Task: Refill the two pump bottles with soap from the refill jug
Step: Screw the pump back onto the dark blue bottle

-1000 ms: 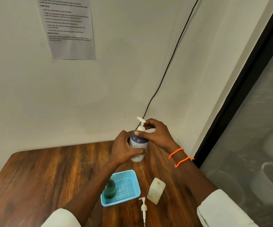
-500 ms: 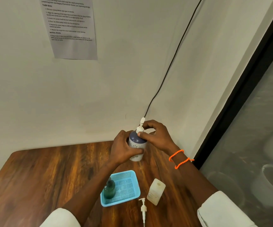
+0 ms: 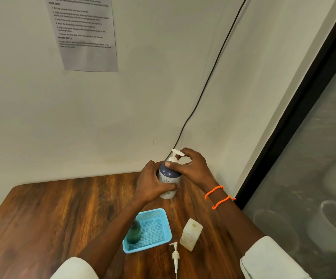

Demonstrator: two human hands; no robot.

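Two white sleeves enter at 6 o'clock, both cut off by the frame edge. Nearest on the wooden worktop [image 3: 52, 214]: a loose pump head [image 3: 175, 256] lying flat, its tube running out of view at the bottom. Just beyond, at 1 o'clock from it, a pale squarish bottle [image 3: 190, 234] stands with its mouth uncapped. At 11 o'clock, a blue mesh basket [image 3: 155, 228] holds a dark green bottle [image 3: 134, 231], partly hidden by the left forearm; its top can't be made out. Farther, near the wall, the left hand [image 3: 153, 185] wraps the body of a white-and-navy pump bottle [image 3: 169, 176]; grip clenched round it. Right hand [image 3: 193, 168], orange cords at the wrist, pinches its pump top [image 3: 176, 155]. Wall sheet [image 3: 84, 33] at 11 o'clock: print blurred.
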